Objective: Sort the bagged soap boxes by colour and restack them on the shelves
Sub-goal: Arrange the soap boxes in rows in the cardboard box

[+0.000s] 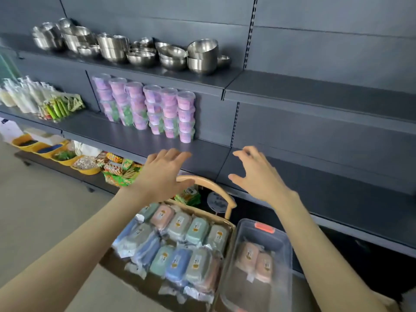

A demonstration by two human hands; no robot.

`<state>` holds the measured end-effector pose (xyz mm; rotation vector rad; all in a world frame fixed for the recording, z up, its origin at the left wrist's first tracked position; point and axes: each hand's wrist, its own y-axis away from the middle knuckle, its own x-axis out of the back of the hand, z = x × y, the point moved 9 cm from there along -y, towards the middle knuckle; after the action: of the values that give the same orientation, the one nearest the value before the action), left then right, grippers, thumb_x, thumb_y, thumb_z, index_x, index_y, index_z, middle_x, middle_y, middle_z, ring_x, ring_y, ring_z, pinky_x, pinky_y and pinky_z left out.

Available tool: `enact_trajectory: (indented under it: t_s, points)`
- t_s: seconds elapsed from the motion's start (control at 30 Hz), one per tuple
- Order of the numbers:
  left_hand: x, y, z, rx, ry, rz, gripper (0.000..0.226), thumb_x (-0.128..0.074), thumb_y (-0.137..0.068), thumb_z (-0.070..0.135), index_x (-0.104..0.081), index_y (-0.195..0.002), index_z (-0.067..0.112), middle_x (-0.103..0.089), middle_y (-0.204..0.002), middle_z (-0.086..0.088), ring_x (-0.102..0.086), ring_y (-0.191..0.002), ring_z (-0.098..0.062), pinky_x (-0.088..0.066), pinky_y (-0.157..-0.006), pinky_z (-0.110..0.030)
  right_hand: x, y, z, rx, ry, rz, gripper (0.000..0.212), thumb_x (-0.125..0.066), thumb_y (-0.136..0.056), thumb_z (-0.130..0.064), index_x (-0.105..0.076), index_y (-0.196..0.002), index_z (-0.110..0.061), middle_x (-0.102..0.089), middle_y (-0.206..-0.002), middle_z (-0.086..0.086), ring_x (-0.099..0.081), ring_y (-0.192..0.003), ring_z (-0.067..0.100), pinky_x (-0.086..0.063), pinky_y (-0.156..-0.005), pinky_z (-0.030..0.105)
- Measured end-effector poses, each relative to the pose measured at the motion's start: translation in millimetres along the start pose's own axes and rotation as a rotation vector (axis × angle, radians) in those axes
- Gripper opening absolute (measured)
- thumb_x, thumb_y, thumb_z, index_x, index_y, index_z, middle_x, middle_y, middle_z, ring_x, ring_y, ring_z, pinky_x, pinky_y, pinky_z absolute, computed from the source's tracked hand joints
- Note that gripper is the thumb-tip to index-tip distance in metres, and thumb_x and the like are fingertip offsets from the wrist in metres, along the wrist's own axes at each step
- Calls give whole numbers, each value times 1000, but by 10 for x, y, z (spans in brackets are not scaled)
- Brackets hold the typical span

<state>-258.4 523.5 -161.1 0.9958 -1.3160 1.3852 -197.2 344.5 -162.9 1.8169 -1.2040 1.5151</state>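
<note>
Grey shelf (315, 176) edge runs beneath spread left hand (162, 174) and right hand (258, 176).

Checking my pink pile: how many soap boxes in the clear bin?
2, side by side in the clear bin: left pink box, right pink box. Near end is cropped.

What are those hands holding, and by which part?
Nothing. The left hand and the right hand are both spread open above the basket of bagged soap boxes, with no grip on anything.
</note>
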Motion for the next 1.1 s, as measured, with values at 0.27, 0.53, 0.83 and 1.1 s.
enact_trajectory:
  t_s: [0.27,0.53,0.83,1.1]
  points:
    - [-1398,-278,-902,72,103,-272,67,-56,-86,53,-32,-143,27,-41,-139,-2,-36,-130,-26,-30,-105,-44,-1570,-626,43,-88,-87,-202,57,-60,-91,-37,-40,-140,-17,-36,-139,4,-39,-127,28,-41,-93,40]
    - [-2905,-260,-1598,283,381,-589,60,-61,-87,44,-39,-139,21,-44,-137,-10,-45,-124,-30,-38,-100,-39,-3141,-853,205,-249,-209,-465,55,-60,-91,-37,-42,-138,-16,-41,-136,5,-46,-123,22,-40,-89,29]
    - [-4271,-228,-1850,405,567,-796,60,-61,-89,39,-38,-139,15,-47,-135,-11,-50,-118,-29,-45,-97,-44,-4364,-757,510,-610,-422,-531,57,-66,-88,-35,-46,-136,-12,-48,-132,9,-50,-122,23,-40,-99,30]
    - [-5444,-118,-1975,570,690,-885,76,-57,-91,47,-21,-149,14,-33,-151,-9,-40,-133,-29,-37,-102,-38,-5380,-485,868,-1081,-671,-391,75,-68,-85,-43,-34,-144,-12,-47,-141,11,-46,-129,31,-38,-107,48]
